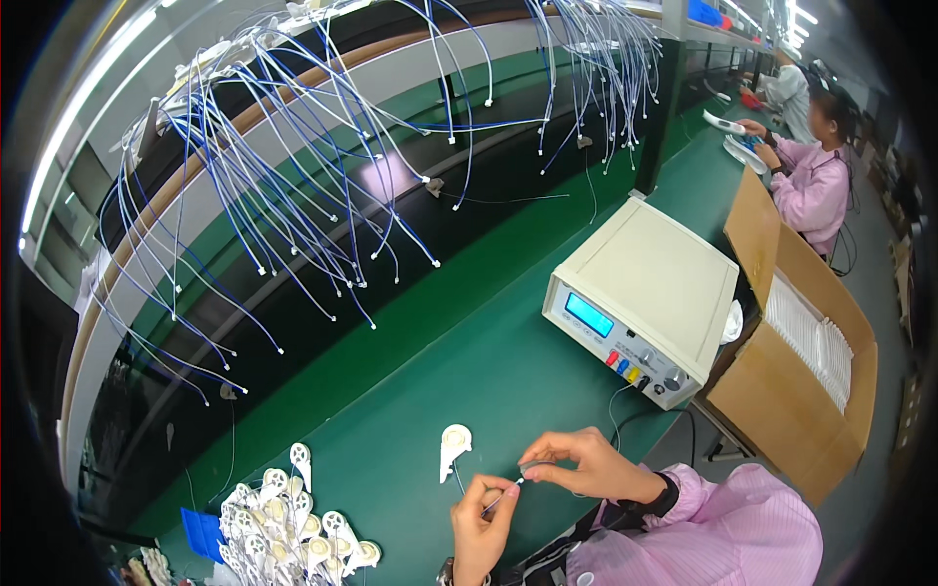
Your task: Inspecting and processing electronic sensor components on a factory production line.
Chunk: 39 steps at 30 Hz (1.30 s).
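My left hand (481, 527) pinches a thin cable close to its small white connector (520, 480). That cable leads back to a white part with a round cream disc (455, 444), lying on the green tabletop just beyond the hand. My right hand (593, 466) is closed at the fingertips around a thin grey lead, with its tip at the connector. Whether the lead's tip sits inside the connector is too small to make out. To the left, a heap of similar white disc parts (283, 523) with cables lies on the table.
A cream bench instrument (640, 283) with a lit blue display and coloured terminals stands at the right. Beside it is an open cardboard box (796, 425) holding white pieces. Blue and white cables (293, 195) hang from a rail. A co-worker in pink (813, 186) sits farther along.
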Available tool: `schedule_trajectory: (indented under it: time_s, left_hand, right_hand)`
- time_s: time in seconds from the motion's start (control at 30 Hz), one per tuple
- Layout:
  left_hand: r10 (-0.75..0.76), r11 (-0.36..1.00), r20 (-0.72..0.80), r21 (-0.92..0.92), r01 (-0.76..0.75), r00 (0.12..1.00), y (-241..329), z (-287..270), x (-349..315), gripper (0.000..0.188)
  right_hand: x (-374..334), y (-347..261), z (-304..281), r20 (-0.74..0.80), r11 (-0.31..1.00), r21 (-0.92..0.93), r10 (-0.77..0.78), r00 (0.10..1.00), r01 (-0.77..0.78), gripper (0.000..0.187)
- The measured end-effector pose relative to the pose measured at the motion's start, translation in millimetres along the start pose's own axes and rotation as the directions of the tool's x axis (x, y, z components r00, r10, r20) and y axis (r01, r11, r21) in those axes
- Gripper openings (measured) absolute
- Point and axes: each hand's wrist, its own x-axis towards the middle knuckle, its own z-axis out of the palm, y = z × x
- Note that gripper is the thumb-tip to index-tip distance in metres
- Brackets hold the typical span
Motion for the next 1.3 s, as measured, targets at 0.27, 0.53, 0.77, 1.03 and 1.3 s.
schedule_trajectory:
  time_s: [0.27,0.53,0.77,1.03,1.3]
  left_hand:
    - [0.136,0.985,-0.136,-0.089,-0.149,0.981,10.5,8.1,-0.7,0.003]
    - [0.22,0.973,-0.069,0.091,-0.213,0.973,2.6,2.6,-1.3,0.007]
    - [0.489,0.789,0.08,0.385,-0.479,0.869,-17.9,-3.7,10.9,0.025]
    - [0.011,0.868,-0.375,0.463,0.178,0.927,-83.2,-51.6,42.0,0.031]
    - [0.013,0.99,-0.184,-0.137,-0.039,0.983,-44.5,-44.1,34.9,0.022]
  right_hand:
    - [-1.6,2.6,-2.2,0.057,0.999,-0.026,0.035,0.998,-0.034,0.019]
    - [-0.3,9.2,-8.6,0.166,0.996,-0.078,-0.02,0.986,0.033,0.019]
    - [-4.4,10.1,-10.2,0.337,0.989,0.088,0.084,0.938,-0.12,0.014]
    - [-18.5,12.2,-7.2,0.463,0.991,0.101,0.031,0.886,-0.088,0.011]
    - [-26.0,13.9,-5.1,0.471,0.995,0.087,-0.002,0.882,-0.045,0.017]
